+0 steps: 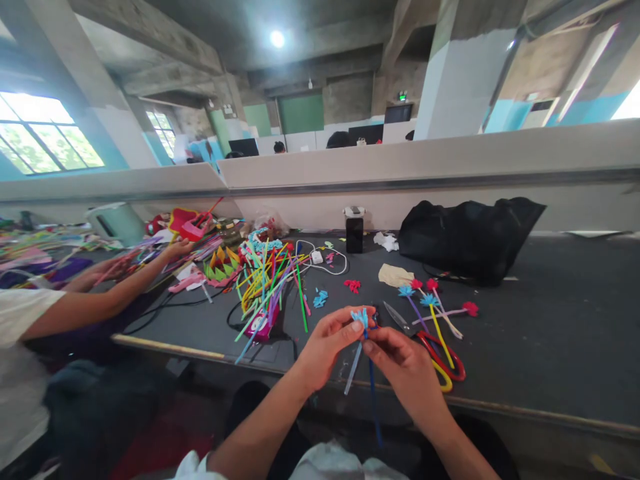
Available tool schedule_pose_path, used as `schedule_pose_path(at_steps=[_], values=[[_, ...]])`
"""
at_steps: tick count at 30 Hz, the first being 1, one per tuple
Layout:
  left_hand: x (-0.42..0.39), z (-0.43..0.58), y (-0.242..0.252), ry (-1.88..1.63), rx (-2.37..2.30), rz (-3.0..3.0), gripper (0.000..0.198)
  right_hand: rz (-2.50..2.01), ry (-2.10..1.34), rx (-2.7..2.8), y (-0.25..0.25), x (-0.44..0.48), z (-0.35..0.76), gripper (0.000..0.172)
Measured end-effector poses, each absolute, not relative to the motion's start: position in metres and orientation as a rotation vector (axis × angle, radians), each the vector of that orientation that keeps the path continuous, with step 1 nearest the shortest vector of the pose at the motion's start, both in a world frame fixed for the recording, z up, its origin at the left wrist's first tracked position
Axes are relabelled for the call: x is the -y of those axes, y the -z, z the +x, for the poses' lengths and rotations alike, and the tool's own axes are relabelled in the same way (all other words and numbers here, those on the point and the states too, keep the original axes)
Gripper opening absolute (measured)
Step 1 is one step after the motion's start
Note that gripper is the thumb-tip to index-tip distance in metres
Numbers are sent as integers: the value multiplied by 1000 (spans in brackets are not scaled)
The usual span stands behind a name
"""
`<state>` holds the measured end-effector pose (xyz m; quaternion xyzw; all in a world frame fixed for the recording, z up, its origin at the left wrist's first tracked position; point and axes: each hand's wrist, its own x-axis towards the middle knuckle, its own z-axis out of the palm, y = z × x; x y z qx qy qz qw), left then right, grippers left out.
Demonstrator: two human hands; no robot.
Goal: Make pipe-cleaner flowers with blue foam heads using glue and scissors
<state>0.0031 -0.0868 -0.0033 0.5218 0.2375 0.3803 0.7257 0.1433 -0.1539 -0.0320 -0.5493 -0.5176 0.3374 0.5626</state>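
Light-blue flower (pixel 359 320) upright between fingers (pixel 346 335), dark-blue stem (pixel 373 388) below

Overhead: bare grey concrete ceiling (pixel 325 20), thick concrete beams (pixel 155 32)
Lighting: round, glowing white lamp (pixel 277 39)
Left side: large multi-paned glass window (pixel 37 130), greenery (pixel 67 153) outside
Right of centre: thick square pillar (pixel 445 80), grey above, white below
Midground: long, low off-white partition (pixel 425 157), dark strip (pixel 425 183)
Foreground: long, flat, dark-grey tabletop (pixel 560 333)

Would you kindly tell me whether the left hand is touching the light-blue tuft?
Touching. The head view shows the left hand with its thumb pressed against the front of the light-blue tuft.
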Motion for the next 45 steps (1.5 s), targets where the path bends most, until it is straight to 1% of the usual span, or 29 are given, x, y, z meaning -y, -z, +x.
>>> schedule_pose_path(at_steps=[3,7,14,19,28,35,37,39,40,43,45], values=[[86,3,3,-795,-421,1158,37,-1288,-801,1156,31,154,144,30],[86,4,4,-785,-361,1190,41,-1240,-901,1075,32,153,144,31],[84,8,9,-818,-380,1100,36,-1112,-1063,1020,38,154,142,29],[84,10,6,-813,-465,1113,32,-1132,-1065,1014,39,155,140,31],[84,10,4,-792,-437,1076,27,-1100,-1044,1022,40,153,140,27],[83,6,13,-791,-329,988,38,-1037,-1062,857,45,153,135,28],[83,5,19,-815,-369,945,35,-989,-1082,773,45,152,134,28],[83,6,26,-847,-472,928,24,-955,-1091,706,44,151,133,28],[83,6,30,-867,-531,929,22,-944,-1094,684,45,150,133,28],[82,4,40,-937,-656,953,27,-916,-1101,638,49,150,136,26],[80,1,46,-970,-690,992,25,-906,-1110,606,55,151,141,24]])
